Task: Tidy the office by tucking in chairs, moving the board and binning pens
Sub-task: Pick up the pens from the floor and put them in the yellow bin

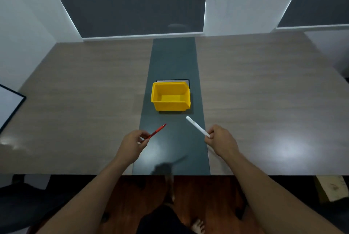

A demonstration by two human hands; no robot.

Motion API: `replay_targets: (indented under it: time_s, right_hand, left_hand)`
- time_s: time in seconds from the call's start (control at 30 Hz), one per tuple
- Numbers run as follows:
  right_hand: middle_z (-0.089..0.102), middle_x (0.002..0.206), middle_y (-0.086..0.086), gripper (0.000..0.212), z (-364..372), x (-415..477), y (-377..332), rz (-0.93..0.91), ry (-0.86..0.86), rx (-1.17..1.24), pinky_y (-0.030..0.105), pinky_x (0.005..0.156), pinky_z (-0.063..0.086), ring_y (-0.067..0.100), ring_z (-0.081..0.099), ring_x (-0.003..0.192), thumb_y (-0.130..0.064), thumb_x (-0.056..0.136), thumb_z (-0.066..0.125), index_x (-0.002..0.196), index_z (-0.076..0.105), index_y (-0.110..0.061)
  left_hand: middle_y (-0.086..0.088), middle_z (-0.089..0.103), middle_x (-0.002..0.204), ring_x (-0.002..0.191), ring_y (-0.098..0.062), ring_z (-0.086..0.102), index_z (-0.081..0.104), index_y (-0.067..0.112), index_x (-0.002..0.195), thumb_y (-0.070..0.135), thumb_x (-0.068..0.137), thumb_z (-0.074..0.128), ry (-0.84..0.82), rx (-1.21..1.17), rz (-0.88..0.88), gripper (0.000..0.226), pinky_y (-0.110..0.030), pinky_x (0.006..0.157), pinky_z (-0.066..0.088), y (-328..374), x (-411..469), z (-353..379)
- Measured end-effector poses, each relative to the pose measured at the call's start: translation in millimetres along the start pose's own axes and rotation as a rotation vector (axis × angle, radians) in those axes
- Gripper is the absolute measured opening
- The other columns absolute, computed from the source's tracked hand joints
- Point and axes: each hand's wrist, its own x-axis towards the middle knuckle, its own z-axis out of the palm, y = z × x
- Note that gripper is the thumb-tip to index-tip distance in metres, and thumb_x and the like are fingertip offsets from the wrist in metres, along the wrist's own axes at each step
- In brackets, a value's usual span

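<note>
Head view: the left hand is closed on a red pen, and the right hand is closed on a white pen; both pens are held above the desk near its front edge, tips angled toward the bin. The empty yellow bin sits on the dark centre strip, midway between the front and back edges. A board shows at the desk's left edge.

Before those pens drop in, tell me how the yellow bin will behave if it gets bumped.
The yellow bin looks like thin empty plastic, so probably light and apt to slide on the smooth dark strip. Its broad, low shape suggests it will scoot rather than tip.
</note>
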Motion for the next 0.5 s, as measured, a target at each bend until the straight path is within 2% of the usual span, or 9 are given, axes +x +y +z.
replay_targets:
  time_s: [0.1, 0.23, 0.5]
  right_hand:
    - [0.072, 0.106, 0.001, 0.016, -2.8, 35.6, -13.5, -0.010, -0.012, -0.012, 0.042, 0.082, 0.057, 0.027, 0.068, 0.098, -0.028, 0.094, 0.075, 0.106, 0.069, -0.020]
    - [0.073, 0.104, 0.005, 0.016, -1.6, 85.4, -33.6, -0.028, -0.023, -0.033, 0.041, 0.077, 0.056, 0.028, 0.068, 0.094, -0.027, 0.094, 0.076, 0.106, 0.069, -0.017]
    - [0.075, 0.109, 0.007, 0.020, 10.3, 192.0, -80.6, -0.006, -0.127, -0.107, 0.038, 0.078, 0.055, 0.029, 0.070, 0.098, -0.027, 0.095, 0.077, 0.112, 0.073, -0.016]
  left_hand:
    - [0.004, 0.073, 0.100, 0.084, -0.007, 0.066, 0.079, 0.019, 0.108, 0.013, 0.096, 0.078, 0.042, -0.015, 0.007, 0.014, -0.017, 0.070, 0.046, -4.0, 50.6, -2.9]
    - [0.002, 0.073, 0.098, 0.086, -0.011, 0.066, 0.080, 0.018, 0.108, 0.013, 0.096, 0.078, 0.073, -0.076, 0.032, 0.013, -0.030, 0.075, 0.053, -9.9, 118.3, -3.7]
    - [-0.004, 0.073, 0.105, 0.092, -0.021, 0.065, 0.080, 0.016, 0.114, 0.013, 0.097, 0.077, 0.051, -0.052, 0.111, 0.018, -0.038, 0.082, 0.056, -17.2, 254.2, 9.0]
